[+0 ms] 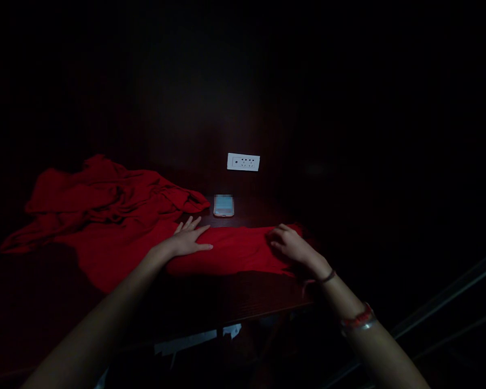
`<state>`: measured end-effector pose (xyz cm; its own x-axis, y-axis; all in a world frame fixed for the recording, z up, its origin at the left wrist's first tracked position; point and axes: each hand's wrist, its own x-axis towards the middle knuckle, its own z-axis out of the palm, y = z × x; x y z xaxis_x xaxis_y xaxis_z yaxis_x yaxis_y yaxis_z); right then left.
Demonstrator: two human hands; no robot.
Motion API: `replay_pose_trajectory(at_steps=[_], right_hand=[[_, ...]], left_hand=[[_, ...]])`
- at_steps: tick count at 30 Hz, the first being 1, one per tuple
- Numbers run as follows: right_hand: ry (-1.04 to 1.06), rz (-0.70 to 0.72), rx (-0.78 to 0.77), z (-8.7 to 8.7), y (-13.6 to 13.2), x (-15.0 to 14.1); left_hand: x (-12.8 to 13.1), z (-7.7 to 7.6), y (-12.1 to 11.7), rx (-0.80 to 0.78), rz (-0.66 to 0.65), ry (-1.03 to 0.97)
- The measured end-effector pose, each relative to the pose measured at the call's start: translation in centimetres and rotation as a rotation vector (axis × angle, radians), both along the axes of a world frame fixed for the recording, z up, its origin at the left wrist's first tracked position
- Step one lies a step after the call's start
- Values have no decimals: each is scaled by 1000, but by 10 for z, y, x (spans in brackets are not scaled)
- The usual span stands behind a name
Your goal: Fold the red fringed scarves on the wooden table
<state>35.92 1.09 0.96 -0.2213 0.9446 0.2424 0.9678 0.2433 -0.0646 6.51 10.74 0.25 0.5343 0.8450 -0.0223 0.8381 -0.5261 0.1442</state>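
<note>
A large red cloth [105,216] lies spread and rumpled over a dark table [247,297]. Part of it is folded into a flat band near the table's front edge. My left hand [188,240] rests flat on that band with its fingers stretched out. At the band's right end, my right hand [289,246] has its fingers curled down onto the cloth's edge. Thin bands circle my right wrist and forearm.
A phone [223,206] lies on the table just behind the folded band. A white wall socket [243,161] sits on the dark wall above it. The room is very dark. A pale strip [194,340] shows below the table edge.
</note>
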Motion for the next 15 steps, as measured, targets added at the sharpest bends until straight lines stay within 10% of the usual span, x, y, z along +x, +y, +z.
replay_pose_trajectory(at_steps=[6, 15], right_hand=[[-143, 64, -65, -7, -57, -11], [-233, 117, 62, -5, -59, -6]], left_hand=[[24, -3, -23, -72, -272, -71], [25, -9, -26, -151, -303, -14]])
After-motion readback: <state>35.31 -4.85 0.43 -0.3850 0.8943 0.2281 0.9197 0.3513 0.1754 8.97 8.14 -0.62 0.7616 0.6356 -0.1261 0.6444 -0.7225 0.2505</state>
